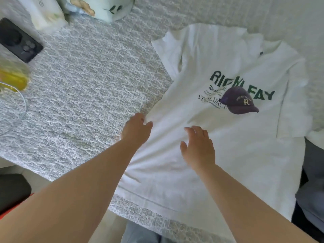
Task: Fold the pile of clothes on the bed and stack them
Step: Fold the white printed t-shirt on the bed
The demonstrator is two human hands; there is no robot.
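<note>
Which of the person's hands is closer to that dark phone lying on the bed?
Left. The left hand grips the shirt's side edge, on the side toward the phone. The right hand rests open on the shirt's middle, farther from the phone.

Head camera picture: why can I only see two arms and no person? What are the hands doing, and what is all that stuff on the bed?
The camera sits on the person's head and looks down, so you see only their arms, just as you see your own. There is no machine here, only two bare hands.

A white T-shirt lies spread out, print side up, on a bed cover with a grey pattern. The print shows green letters and a purple cap.

The left hand grips the shirt's side edge, and the cloth bunches there. The right hand is open with relaxed fingers over the middle of the shirt; whether it touches the cloth is hard to tell.

At the far left lie a black phone and something yellow and blurry. Other pale things sit at the top edge, too blurred to name.
</note>
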